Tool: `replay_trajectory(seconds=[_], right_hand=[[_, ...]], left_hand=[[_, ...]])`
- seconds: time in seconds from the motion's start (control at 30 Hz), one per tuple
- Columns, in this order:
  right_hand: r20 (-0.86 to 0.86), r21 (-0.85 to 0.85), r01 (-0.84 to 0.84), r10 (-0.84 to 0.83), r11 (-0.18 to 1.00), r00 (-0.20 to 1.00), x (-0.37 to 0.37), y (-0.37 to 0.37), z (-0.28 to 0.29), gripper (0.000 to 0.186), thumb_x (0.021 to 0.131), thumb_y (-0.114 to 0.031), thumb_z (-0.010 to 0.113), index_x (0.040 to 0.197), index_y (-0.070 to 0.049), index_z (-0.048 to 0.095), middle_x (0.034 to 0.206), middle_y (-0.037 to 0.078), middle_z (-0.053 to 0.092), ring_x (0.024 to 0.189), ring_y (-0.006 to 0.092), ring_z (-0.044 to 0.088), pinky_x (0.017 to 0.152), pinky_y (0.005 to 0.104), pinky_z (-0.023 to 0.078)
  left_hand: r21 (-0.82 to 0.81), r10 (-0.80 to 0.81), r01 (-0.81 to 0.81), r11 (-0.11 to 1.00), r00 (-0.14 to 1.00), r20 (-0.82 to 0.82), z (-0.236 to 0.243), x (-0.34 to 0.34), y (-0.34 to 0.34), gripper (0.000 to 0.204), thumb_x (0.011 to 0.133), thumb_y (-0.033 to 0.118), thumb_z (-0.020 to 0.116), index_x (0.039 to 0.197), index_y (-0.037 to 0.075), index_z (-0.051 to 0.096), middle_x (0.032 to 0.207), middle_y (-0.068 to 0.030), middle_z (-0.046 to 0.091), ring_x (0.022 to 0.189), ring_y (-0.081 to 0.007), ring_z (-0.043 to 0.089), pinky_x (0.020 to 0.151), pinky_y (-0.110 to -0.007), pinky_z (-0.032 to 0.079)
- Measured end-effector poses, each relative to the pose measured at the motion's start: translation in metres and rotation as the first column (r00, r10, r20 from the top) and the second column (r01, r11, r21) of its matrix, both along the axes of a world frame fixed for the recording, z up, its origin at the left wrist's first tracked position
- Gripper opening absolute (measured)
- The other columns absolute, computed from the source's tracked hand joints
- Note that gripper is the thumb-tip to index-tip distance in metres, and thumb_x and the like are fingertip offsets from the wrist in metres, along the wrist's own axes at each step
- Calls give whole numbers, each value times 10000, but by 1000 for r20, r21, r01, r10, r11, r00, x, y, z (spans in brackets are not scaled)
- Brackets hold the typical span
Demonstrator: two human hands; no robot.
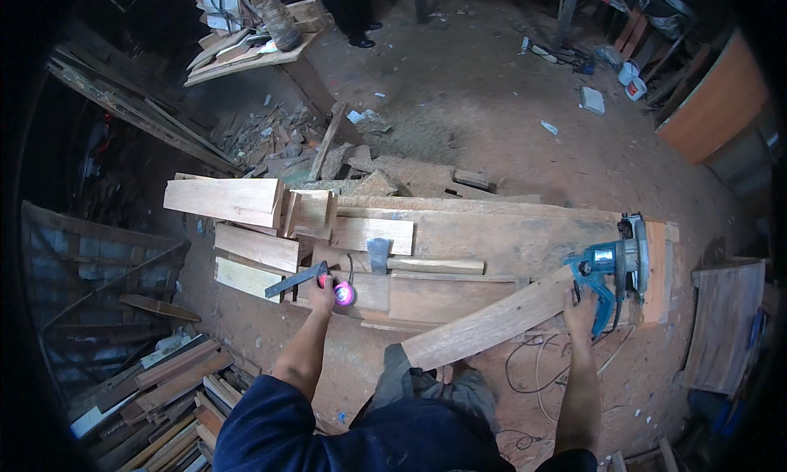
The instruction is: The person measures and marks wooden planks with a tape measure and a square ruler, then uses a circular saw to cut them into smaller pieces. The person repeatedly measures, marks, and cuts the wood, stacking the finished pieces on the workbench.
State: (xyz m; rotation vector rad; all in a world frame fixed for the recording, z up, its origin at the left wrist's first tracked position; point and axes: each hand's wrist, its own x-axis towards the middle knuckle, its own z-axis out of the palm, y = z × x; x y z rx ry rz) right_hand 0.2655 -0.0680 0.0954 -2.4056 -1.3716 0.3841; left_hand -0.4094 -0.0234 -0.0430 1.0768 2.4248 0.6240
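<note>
Plank (484, 320) is laid aslant over the workbench (508, 233), seemingly for support, its right end held by the right hand (579, 310) near the circular saw (605, 261), a try square (291, 282) gripped by the left hand (322, 297).

A long wooden bench (508, 238) carried an axe (430, 265) near its middle, the head to the left and the handle pointing right, with a pale board (373, 233) lying just behind it. Left of the axe, short boards (221, 201) were gathered and partly stacked at the bench's end. Well to the right of the axe sat a saw (605, 260), and beside it a plank (492, 320) rested at a slant, its lower end jutting past the front edge.
</note>
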Motion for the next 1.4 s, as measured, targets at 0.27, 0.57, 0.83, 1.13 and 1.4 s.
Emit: replay_trajectory(seconds=[0.27, 0.57, 0.83, 1.13, 1.4], right_hand=[[29, -11, 20, -19, 1000, 999, 21, -18, -25, 561, 883, -249, 767, 1349, 4, 585, 1364, 316, 508, 1286, 496, 489, 1078, 517, 429], [6, 109, 39, -40, 993, 999, 11, -16, -40, 547, 877, -232, 774, 1311, 39, 582, 1237, 312, 583, 1182, 499, 550, 1014, 527, 457], [-181, 72, 128, -113, 989, 977, -7, -21, -50, 492, 844, -232, 822, 1199, 42, 623, 1178, 283, 638, 1128, 475, 592, 983, 501, 466], [-425, -87, 247, -260, 965, 867, -27, -32, -68, 410, 828, -241, 844, 1085, 33, 682, 852, 113, 705, 848, 234, 709, 780, 388, 537], [-254, -176, 84, -128, 981, 959, -131, -39, -76, 498, 826, -475, 814, 970, -3, 746, 830, 223, 729, 787, 421, 718, 735, 480, 548]], left_hand=[[182, -770, 765, 617, 635, -57, 126, 196, -27, 837, 871, 458, 741, 1510, 20, 422, 1494, -307, 438, 1414, -509, 367, 1183, -612, 271], [-88, -959, 995, 51, 73, 274, 107, 279, -37, 963, 873, 580, 723, 1568, 51, 317, 1422, -276, 510, 1310, -473, 510, 1140, -541, 386], [-6, -941, 986, 164, 158, 300, 83, 265, -50, 602, 983, 388, 603, 1495, 100, 471, 1245, -269, 618, 1129, -461, 609, 994, -513, 500], [-44, -899, 940, 337, 335, 283, 98, 216, -5, 503, 984, 384, 552, 1434, 160, 562, 1213, -245, 626, 1079, -455, 638, 932, -517, 530], [-97, -916, 954, 283, 299, 266, 103, 115, 34, 507, 924, 343, 612, 1395, 158, 612, 1244, -192, 618, 1123, -394, 616, 993, -487, 496]])
